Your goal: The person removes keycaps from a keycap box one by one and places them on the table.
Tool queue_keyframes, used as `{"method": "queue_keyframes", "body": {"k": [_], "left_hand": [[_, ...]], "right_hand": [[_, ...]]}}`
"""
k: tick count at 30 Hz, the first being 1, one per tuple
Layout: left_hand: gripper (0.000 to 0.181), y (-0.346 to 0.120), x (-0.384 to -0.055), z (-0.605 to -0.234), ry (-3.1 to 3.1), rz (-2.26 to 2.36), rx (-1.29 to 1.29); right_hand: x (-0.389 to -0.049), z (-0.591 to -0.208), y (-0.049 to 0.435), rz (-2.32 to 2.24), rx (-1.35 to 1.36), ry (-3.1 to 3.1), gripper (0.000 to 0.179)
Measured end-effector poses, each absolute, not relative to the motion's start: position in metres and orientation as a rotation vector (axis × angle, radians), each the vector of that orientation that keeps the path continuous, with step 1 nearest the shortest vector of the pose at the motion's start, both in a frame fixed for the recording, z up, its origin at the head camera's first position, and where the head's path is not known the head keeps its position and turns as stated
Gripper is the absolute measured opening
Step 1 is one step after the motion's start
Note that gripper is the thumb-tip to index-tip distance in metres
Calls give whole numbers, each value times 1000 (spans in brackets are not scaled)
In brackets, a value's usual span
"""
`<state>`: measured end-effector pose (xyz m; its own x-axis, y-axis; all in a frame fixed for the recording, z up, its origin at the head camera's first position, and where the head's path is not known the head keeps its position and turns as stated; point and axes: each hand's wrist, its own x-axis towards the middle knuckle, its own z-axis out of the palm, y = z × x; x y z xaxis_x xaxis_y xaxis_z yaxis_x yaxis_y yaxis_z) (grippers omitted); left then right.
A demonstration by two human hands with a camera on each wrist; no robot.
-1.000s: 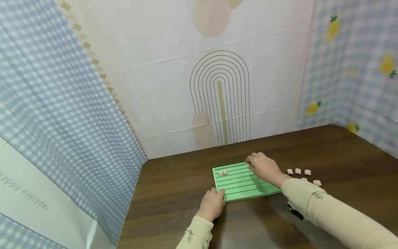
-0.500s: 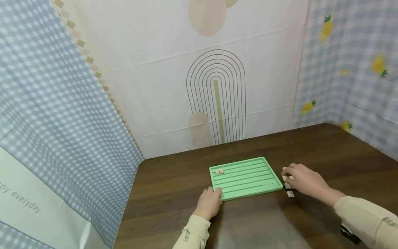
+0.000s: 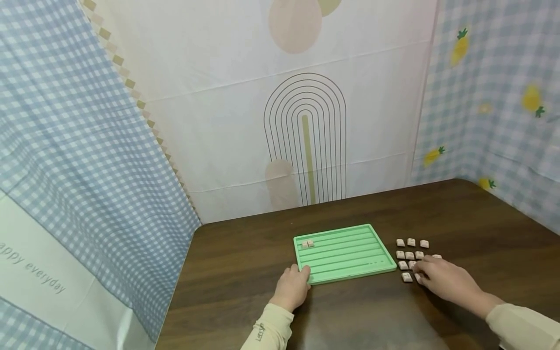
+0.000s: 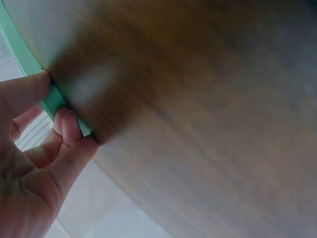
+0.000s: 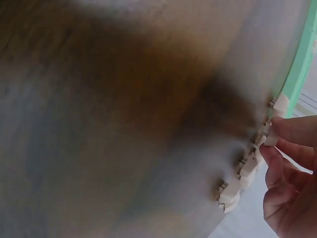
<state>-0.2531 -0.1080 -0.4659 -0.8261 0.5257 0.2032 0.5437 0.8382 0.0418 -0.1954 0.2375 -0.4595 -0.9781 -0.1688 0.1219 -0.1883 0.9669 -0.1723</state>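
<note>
A shallow green ridged tray lies on the table, with two cream keycaps side by side in its far left corner. My left hand grips the tray's near left corner, fingers curled round its green edge in the left wrist view. To the right of the tray, my right hand is low over a group of loose keycaps. Its thumb and a finger pinch one keycap in the right wrist view. That hand partly covers the nearest keycaps in the head view.
The dark wooden table has a rounded far right corner. A patterned white cloth hangs behind it, and blue checked cloths hang at both sides.
My right hand has moved from above the tray's far side rightward to the loose keycaps, then nearer to me among them. The left hand stays on the tray's corner.
</note>
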Motion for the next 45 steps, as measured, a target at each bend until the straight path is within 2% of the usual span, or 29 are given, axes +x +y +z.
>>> {"method": "queue_keyframes", "body": {"k": [9,15,28,45], "left_hand": [[23,-109,-254,-465,-2821,-153,-813],[22,-109,-255,-462,-2823,-136,-822],[21,-109,-255,-457,-2839,-105,-825],[21,-108,-253,-460,-2887,-150,-829]], "right_hand": [[-198,-458,234,251,266,-3023,11],[-200,-454,237,303,236,-3020,17],[-213,-442,230,370,232,-3054,13],[-278,-433,154,524,344,-2976,21]]}}
